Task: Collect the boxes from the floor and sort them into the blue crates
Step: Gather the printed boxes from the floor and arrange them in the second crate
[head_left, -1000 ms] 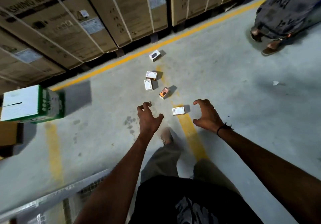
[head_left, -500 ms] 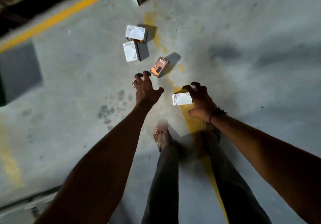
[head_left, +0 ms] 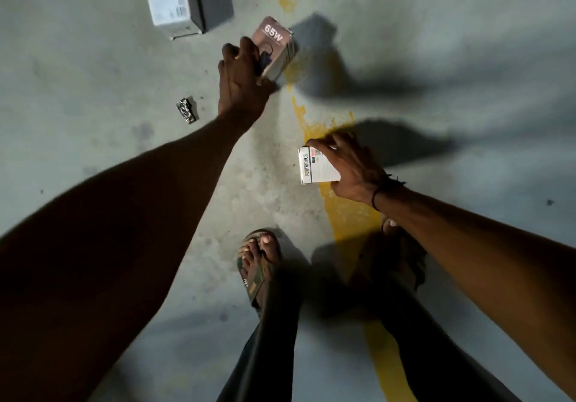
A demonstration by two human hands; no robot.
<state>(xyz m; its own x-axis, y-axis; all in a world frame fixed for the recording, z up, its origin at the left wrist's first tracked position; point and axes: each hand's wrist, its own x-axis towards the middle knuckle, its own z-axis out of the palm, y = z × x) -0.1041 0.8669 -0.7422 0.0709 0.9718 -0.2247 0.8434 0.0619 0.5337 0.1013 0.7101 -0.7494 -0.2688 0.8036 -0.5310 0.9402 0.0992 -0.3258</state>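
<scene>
The left hand (head_left: 241, 80) curled round the pink box (head_left: 276, 49), seemingly tilted off the floor (head_left: 93, 58); the right hand (head_left: 349, 168) pinched the white box (head_left: 316, 168) over the yellow line (head_left: 346, 214). Either shallow grip might slip during lifting. No crates showed.

Single head-worn wide-angle cam, pointed steeply down at the grey concrete floor (head_left: 93, 58) with worn yellow painted line (head_left: 346, 211). Close range: both forearms enter from the bottom corners, sandalled feet (head_left: 258, 261) sit near centre-bottom. Wide-angle stretch at the edges. No second view, no overlap.
</scene>
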